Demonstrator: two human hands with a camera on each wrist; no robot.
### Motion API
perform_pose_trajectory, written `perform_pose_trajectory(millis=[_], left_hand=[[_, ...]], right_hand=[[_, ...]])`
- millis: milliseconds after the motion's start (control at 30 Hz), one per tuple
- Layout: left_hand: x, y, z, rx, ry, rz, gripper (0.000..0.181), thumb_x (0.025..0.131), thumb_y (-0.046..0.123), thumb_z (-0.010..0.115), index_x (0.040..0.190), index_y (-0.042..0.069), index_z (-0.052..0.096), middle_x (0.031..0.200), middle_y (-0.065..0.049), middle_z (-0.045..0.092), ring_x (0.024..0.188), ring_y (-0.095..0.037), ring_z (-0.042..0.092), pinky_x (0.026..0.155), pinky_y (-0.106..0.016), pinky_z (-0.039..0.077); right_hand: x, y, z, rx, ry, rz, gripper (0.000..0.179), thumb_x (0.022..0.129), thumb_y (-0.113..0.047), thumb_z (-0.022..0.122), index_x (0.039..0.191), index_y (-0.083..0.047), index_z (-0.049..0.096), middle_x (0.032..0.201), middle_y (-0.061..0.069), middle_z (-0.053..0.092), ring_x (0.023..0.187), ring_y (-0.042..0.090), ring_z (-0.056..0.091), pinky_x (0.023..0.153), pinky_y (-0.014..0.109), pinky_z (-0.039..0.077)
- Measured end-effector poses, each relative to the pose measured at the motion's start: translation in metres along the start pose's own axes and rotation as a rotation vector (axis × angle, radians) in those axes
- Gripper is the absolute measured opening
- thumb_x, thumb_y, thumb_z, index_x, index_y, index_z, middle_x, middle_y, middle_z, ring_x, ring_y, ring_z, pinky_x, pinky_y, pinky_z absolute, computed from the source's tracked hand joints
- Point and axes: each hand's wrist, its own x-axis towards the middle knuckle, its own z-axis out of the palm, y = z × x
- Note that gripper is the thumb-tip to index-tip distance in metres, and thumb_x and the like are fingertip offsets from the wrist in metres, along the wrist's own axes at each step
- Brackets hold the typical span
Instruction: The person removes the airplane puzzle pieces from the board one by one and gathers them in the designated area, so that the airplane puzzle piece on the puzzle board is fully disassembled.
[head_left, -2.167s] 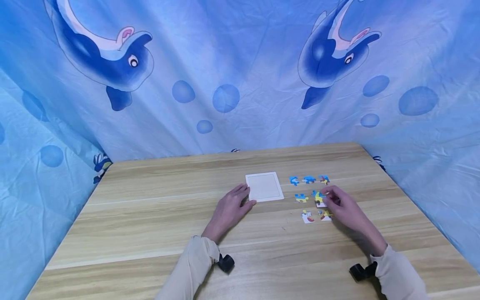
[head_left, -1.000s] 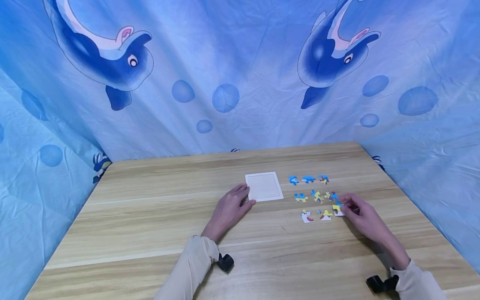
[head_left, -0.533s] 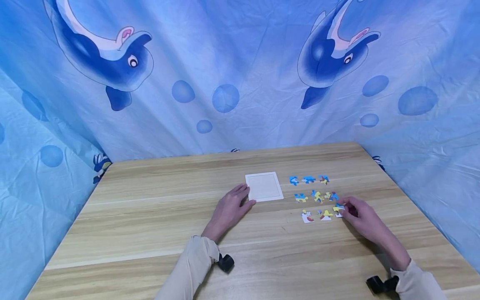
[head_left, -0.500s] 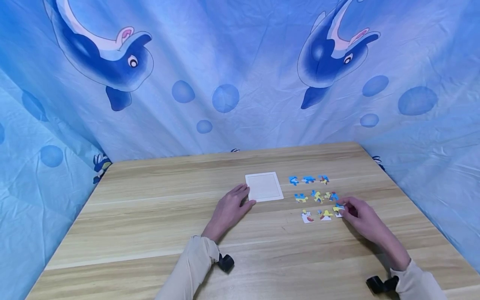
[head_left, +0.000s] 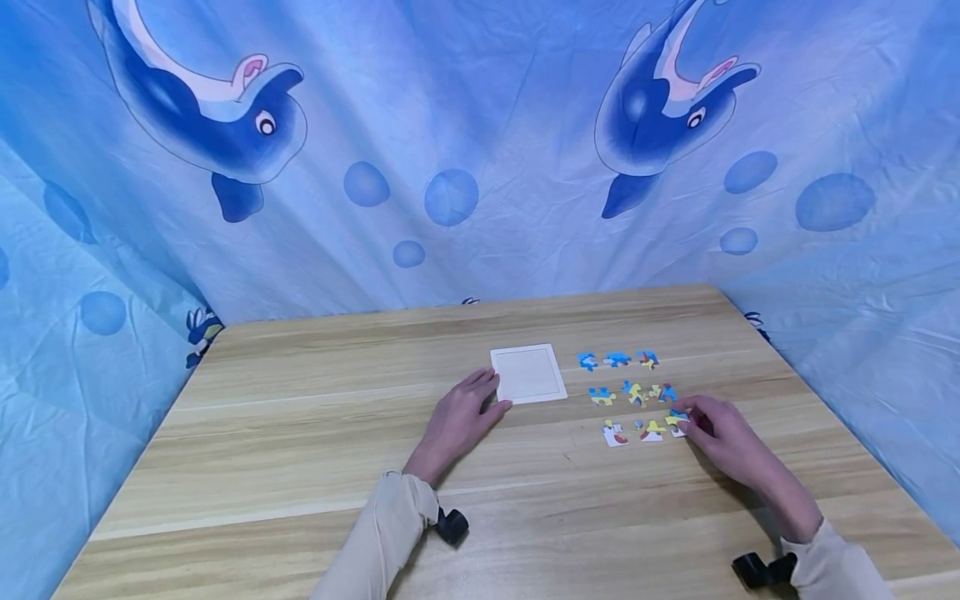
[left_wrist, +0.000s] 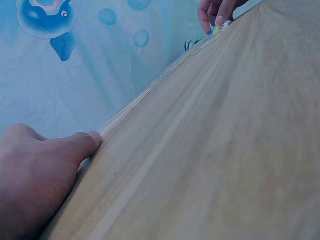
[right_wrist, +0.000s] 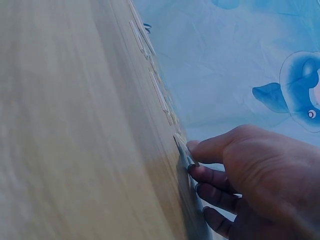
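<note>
In the head view my right hand [head_left: 716, 429] pinches a yellow, blue and white jigsaw puzzle piece [head_left: 677, 422] at the right end of the nearest row. The right wrist view has the thumb [right_wrist: 205, 150] and fingertips on that piece, low at the table. My left hand [head_left: 462, 417] rests with relaxed fingers at the left edge and near corner of a pale square puzzle tray [head_left: 528, 373]. Several other puzzle pieces lie in rows right of the tray, among them a blue one [head_left: 618, 359], a yellow-blue one [head_left: 602, 396] and a white-red one [head_left: 615, 433].
All of this lies on a wood-grain table [head_left: 300, 467]. A blue curtain [head_left: 480, 125] printed with dolphins hangs behind it and along both sides. A small black wrist camera [head_left: 452, 527] sits at the left sleeve, another camera [head_left: 753, 570] at the right.
My right hand has moved right and nearer with the puzzle piece, from the middle row to the end of the nearest row, then shifted it slightly left. The left hand stayed put.
</note>
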Motion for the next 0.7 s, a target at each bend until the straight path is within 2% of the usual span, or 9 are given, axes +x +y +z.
perform_pose_trajectory(millis=[333,700], left_hand=[[0.0001,0.0004,0.0001,0.002,0.002,0.001,0.053,0.096,0.046,0.055,0.135,0.01,0.057,0.141,-0.007,0.052,0.134,-0.02,0.043,0.107,-0.04,0.04],[-0.0001,-0.0004,-0.0001,0.008,0.0,-0.003,0.054,0.096,0.046,0.055,0.135,0.009,0.057,0.141,-0.008,0.052,0.134,-0.021,0.043,0.107,-0.04,0.04]], right_hand=[[-0.0012,0.0019,0.0005,-0.059,0.02,-0.018,0.021,0.084,0.007,0.066,0.104,0.0,0.065,0.076,-0.005,0.052,0.069,0.004,0.044,0.057,0.022,0.04],[0.0001,-0.0016,-0.001,-0.063,0.032,0.003,0.015,0.091,0.0,0.062,0.105,0.0,0.065,0.084,-0.002,0.059,0.075,0.006,0.046,0.062,0.024,0.042]])
